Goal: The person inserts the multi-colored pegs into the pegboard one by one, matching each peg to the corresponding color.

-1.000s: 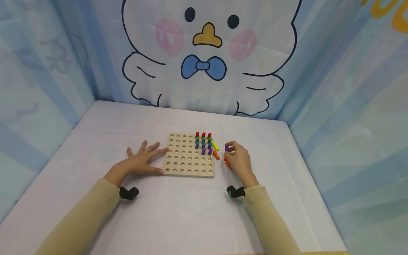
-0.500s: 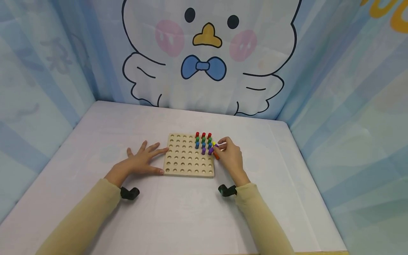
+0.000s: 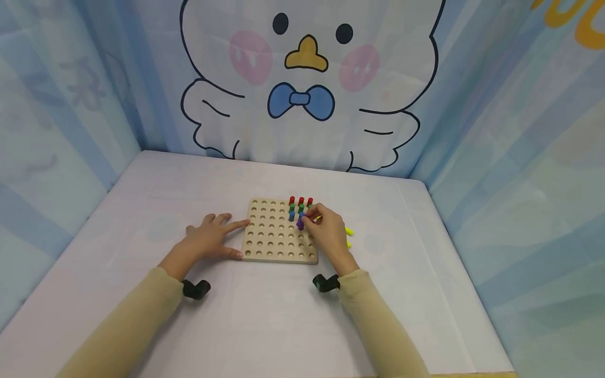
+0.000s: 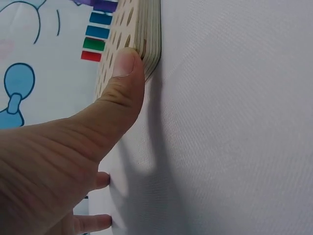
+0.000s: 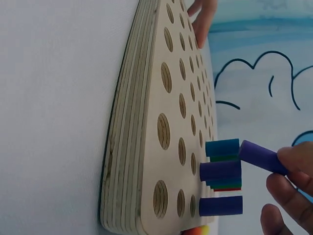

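My right hand (image 3: 328, 233) pinches a purple peg (image 5: 261, 155) between thumb and fingertips. In the right wrist view this peg is tilted above the board, close to the tops of the standing pegs. Two purple pegs (image 5: 221, 205) stand in holes just below it. My left hand (image 3: 205, 241) lies at the left side of the wooden pegboard (image 3: 271, 247), its fingers spread. The left thumb (image 4: 124, 66) touches the board's near left corner, and the index fingertip meets the left edge. Red pegs (image 3: 301, 200), green pegs (image 3: 292, 208) and blue pegs (image 3: 291, 216) stand in rows behind the purple ones.
Loose yellow pegs (image 3: 349, 231) lie on the white table (image 3: 416, 283) just right of my right hand, which hides part of that area. Bare holes fill the left and near parts of the board. A curtain (image 3: 302, 136) with a cartoon print hangs behind the table.
My right hand has moved left from the loose pegs to over the board, carrying the purple peg. The left hand stays at the board's left edge.
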Motion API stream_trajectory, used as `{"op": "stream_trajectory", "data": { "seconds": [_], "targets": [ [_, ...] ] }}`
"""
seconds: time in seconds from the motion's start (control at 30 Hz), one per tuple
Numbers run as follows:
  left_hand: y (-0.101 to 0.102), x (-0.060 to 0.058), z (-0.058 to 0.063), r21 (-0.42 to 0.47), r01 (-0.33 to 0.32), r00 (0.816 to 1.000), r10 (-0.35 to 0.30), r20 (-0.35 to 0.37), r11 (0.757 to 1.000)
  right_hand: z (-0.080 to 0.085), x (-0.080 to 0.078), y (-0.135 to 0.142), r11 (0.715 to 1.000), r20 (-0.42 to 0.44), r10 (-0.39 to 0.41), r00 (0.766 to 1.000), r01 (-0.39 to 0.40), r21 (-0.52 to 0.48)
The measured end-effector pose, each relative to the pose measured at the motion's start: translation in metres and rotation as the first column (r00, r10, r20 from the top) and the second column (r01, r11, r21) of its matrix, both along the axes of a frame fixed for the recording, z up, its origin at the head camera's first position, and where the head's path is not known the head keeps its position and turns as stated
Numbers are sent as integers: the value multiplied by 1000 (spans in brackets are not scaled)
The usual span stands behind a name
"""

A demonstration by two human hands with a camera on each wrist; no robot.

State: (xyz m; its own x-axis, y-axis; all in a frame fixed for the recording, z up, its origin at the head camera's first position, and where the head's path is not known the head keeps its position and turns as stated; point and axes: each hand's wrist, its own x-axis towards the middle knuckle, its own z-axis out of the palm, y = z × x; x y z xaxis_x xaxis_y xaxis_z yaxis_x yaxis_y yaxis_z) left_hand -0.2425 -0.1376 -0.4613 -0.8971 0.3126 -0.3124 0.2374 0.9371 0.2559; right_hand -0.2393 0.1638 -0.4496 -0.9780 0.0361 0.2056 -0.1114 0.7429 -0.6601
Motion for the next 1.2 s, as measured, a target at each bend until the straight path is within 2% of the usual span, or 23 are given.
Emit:
{"op": "stream_trajectory", "data": {
  "seconds": [0.2, 0.5, 0.8, 1.2],
  "targets": [
    [0, 0, 0, 0, 10, 1000, -10, -4, 1000, -3, -3, -6, 999, 26, 35, 999, -35, 13],
    [0, 1, -2, -4, 17, 1000, -17, -11, 1000, -10, -4, -12, 992, -15, 56, 998, -54, 111],
    [-1, 3, -3, -14, 13, 1000, -13, -9, 1000, -12, -5, -16, 984, -44, 82, 996, -74, 160],
    [-3, 2, -7, 0, 19, 1000, -19, -12, 1000, -11, -8, -19, 984, -38, 89, 995, -82, 157]
  ]
}}
